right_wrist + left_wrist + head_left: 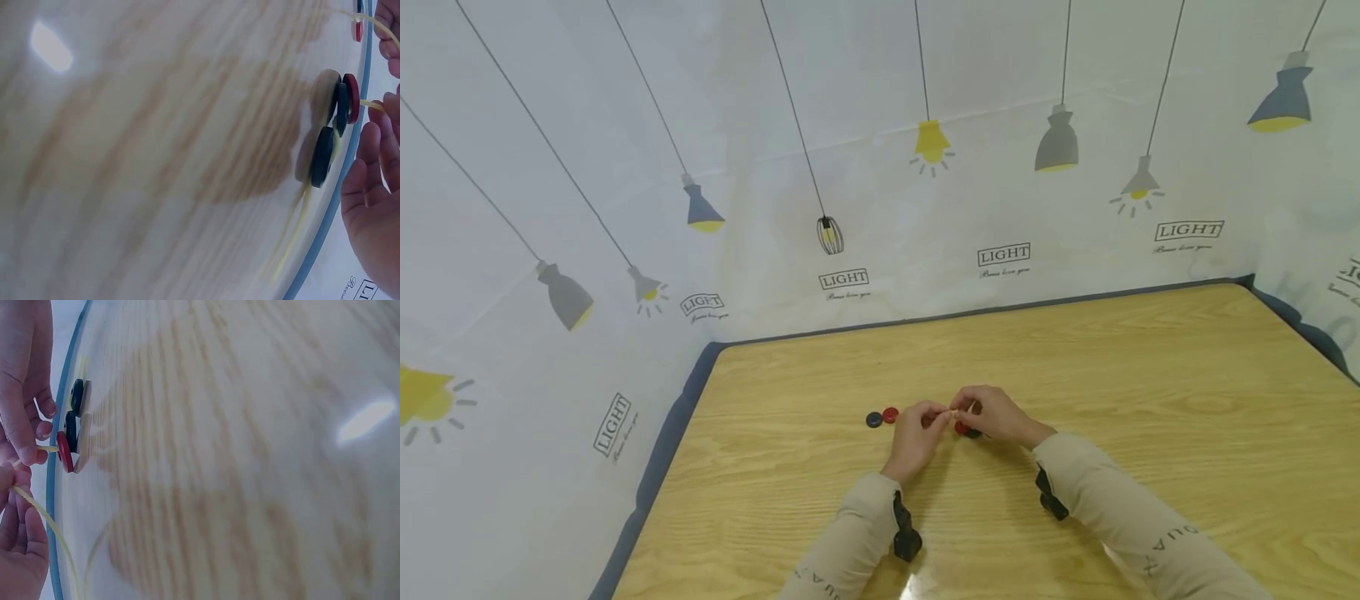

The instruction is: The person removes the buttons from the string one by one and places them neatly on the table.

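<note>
Person works seated or standing at a wood-grain bench (760, 508); which of the two, cannot tell. Left hand (917, 435) and right hand (994, 412) nearly meet, far from the near edge of the scene. Thumb and finger of each pinch a yellow cord (59, 534); a length of it trails away from the left hand in a loose curve.

By the right hand, low over the bench: one red disc (352, 99), with cord running from it to the fingertips, and two dark discs (322, 156) in a short row beside it. Two cord tails lie past the farther dark disc. Contact between red and dark: cannot tell. To the left of the left hand, a second red disc (891, 415) and a lone dark disc (874, 420) lie side by side.

Step in hand, my judgement: stringing discs on the cord, with cord being passed or drawn through the red one. The next move seems to call for one hand to secure the cord while the other draws the slack through, without dragging the row apart. Knotting cannot be ruled out; fingertips hide the crossing point.
</note>
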{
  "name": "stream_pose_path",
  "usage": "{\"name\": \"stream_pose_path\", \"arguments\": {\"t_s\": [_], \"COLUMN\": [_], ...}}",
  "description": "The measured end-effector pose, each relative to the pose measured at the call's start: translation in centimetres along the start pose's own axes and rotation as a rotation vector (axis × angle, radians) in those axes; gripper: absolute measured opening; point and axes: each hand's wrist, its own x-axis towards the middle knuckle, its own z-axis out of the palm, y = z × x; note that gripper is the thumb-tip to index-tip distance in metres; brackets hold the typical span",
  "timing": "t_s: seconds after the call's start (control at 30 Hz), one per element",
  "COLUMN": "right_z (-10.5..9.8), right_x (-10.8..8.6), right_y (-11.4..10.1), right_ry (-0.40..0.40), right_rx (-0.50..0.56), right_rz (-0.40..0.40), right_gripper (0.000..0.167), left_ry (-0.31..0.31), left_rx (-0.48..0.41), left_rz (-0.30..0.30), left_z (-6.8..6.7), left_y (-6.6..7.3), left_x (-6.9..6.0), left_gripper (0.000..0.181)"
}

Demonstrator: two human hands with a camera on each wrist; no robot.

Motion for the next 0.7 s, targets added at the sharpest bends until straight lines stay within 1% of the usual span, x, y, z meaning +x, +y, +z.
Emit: {"name": "stream_pose_path", "arguments": {"t_s": [0.03,0.07,0.17,0.3,0.4,0.53,0.7], "right_z": [0.1,-0.1,0.0,0.0,-0.1,0.0,0.0], "right_x": [0.0,-0.1,-0.1,-0.1,-0.2,-0.2,-0.1], "right_y": [-0.1,-0.9,-1.1,-1.2,-1.1,-0.9,-0.8], "right_ry": [-0.002,-0.01,-0.025,-0.048,-0.047,-0.021,0.013], "right_rx": [-0.005,-0.01,-0.034,-0.069,-0.087,-0.086,-0.095], "right_rz": [0.012,0.052,0.105,0.137,0.131,0.114,0.1], "right_gripper": [0.009,0.007,0.004,0.005,0.005,0.004,0.005], "left_ry": [0.008,0.015,0.037,0.054,0.055,0.041,0.013], "left_rx": [-0.007,-0.013,-0.018,-0.014,-0.01,-0.005,0.008], "left_rz": [0.007,0.009,0.011,-0.002,-0.005,-0.003,-0.048], "left_z": [0.0,0.0,0.0,-0.2,-0.3,-0.5,-0.9], "left_y": [0.0,0.0,0.1,0.4,0.4,0.1,-0.3], "left_x": [0.0,0.0,0.0,-0.2,-0.2,-0.3,-0.4], "left_gripper": [0.014,0.014,0.013,0.012,0.012,0.012,0.016]}}
